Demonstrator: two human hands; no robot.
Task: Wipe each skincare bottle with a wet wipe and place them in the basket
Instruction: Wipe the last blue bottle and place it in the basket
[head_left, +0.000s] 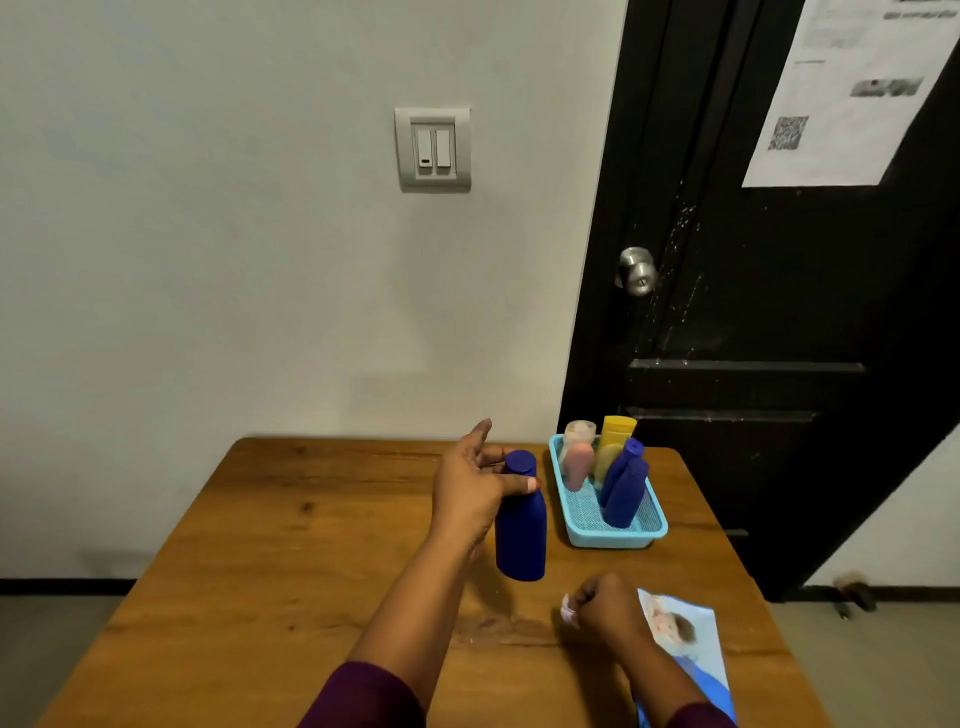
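The left hand (470, 499) gripped a dark blue bottle (521, 535) by its neck, just left of the light blue basket (613, 538) where other bottles stood. The right hand (605, 605), curled tight, held a crumpled wet wipe (569, 610) over the near bench (260, 571).

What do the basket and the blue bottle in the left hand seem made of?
Basket: probably plastic, light blue, matte, with a moulded mesh floor. Blue bottle, held by the left hand: probably plastic, opaque, smooth with a faint sheen.
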